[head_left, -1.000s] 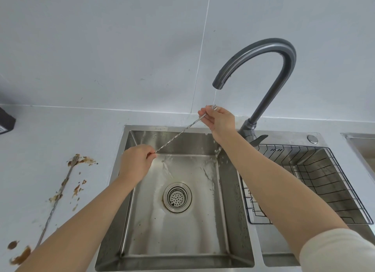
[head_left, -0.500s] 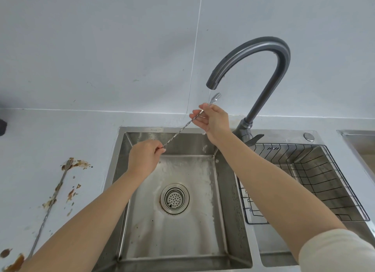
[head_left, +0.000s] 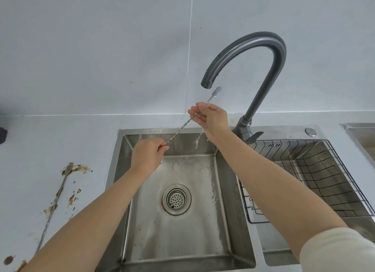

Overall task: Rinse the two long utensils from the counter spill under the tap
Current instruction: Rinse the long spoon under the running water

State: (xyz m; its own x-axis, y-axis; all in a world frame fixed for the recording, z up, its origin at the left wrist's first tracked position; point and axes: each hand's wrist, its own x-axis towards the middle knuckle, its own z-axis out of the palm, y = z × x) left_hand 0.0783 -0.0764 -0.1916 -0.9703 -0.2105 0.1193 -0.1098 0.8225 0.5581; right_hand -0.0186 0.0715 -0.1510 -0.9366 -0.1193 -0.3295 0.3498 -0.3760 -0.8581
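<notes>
Higher now, the long fork nears the tap; left hand, right hand pinch its wet shaft, which may slip into the sink.

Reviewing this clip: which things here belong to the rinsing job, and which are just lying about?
Job: held fork, pinched by left hand and right hand; counter fork in the spill; tap; sink.
Lying about: wire basket; second basin at far right; dark object at left edge.
</notes>
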